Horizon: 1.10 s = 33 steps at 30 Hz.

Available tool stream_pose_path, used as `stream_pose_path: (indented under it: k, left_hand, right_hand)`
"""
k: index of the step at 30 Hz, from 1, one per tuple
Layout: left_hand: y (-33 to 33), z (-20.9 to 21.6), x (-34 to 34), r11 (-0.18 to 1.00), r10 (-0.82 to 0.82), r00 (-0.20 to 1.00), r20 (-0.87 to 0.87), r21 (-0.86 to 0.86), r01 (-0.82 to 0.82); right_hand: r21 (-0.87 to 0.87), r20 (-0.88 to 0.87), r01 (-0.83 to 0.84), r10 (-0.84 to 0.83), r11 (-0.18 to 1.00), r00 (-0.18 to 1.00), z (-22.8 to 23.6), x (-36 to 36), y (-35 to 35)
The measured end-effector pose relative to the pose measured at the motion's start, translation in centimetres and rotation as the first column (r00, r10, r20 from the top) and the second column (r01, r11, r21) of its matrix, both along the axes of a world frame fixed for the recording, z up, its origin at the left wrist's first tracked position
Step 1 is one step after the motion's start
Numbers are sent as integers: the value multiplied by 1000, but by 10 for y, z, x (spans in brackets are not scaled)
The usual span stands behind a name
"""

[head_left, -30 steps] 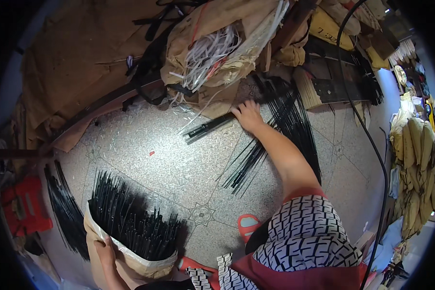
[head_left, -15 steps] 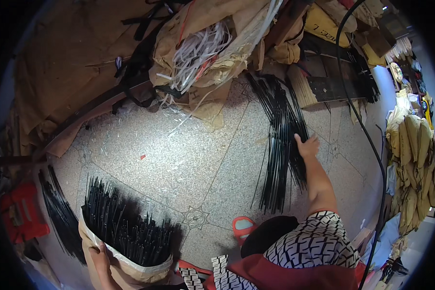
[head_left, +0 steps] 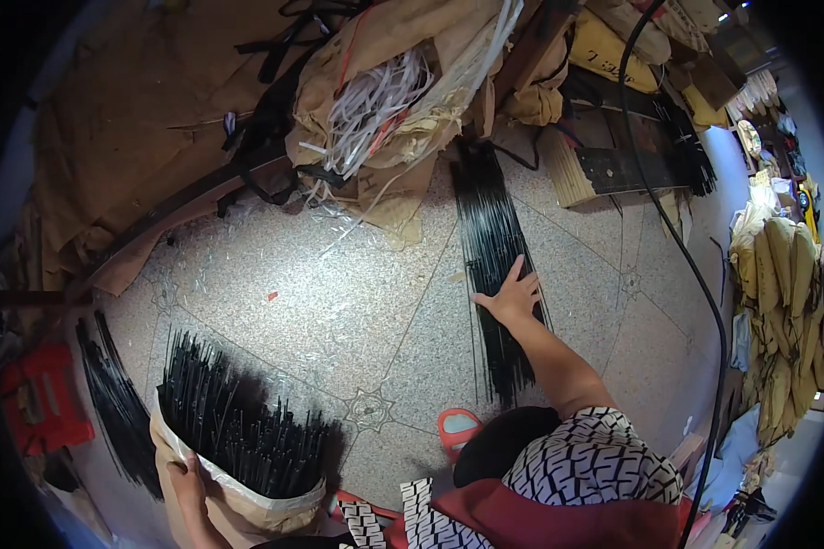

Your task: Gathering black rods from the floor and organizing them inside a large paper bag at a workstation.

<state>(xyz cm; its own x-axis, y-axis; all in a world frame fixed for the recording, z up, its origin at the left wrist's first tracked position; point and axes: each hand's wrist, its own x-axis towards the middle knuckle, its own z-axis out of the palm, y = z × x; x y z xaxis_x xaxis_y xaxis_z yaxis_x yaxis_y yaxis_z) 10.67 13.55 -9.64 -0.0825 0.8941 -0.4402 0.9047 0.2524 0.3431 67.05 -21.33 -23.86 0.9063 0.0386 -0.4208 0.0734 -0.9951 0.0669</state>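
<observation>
A tan bag (head_left: 270,517) with a pale rim stands at the lower left, packed with thin black sticks (head_left: 275,444) that point upward. My left hand (head_left: 187,483) grips the bag at its rim, its fingers partly hidden. On the speckled floor right of centre lies a long bundle of thin black sticks (head_left: 490,220), side by side in a narrow strip. My right hand (head_left: 513,297) rests across that bundle, palm down with fingers spread and thumb pointing left. The bundle's far end reaches the heap of torn paper.
Another bunch of black sticks (head_left: 119,412) lies left of the bag, near a red plastic object (head_left: 48,393). Torn brown paper with white strips (head_left: 375,101) fills the far side. A wooden block (head_left: 604,174) stands far right, and a black cable (head_left: 695,265) runs down the right.
My right hand has moved left from the bundle's right edge onto its top. The fanned sticks have shifted left into a tighter, straighter strip. My left hand stays on the bag.
</observation>
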Motion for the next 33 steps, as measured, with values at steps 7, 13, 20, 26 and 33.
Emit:
stream_pose_path:
  k: [7,13,20,26,33]
  left_hand:
    - [-20,24,1,995,4,1000,-21,96,-2]
    - [-36,12,19,993,-99,965,-241,43,112]
    - [-39,39,6,993,104,973,204,-70,-92]
    - [-52,68,-15,985,172,936,308,-63,-161]
    - [-67,95,-11,994,112,957,266,-27,-109]
  right_hand:
    - [214,104,-39,17,976,994,-7,15,-43]
    - [276,214,-153,94,949,972,-26,22,-90]
    - [285,194,-159,105,945,975,-46,9,-140]
    - [355,8,-166,174,920,985,-7,-46,-134]
    - [540,132,-368,356,757,925,31,-87,-129]
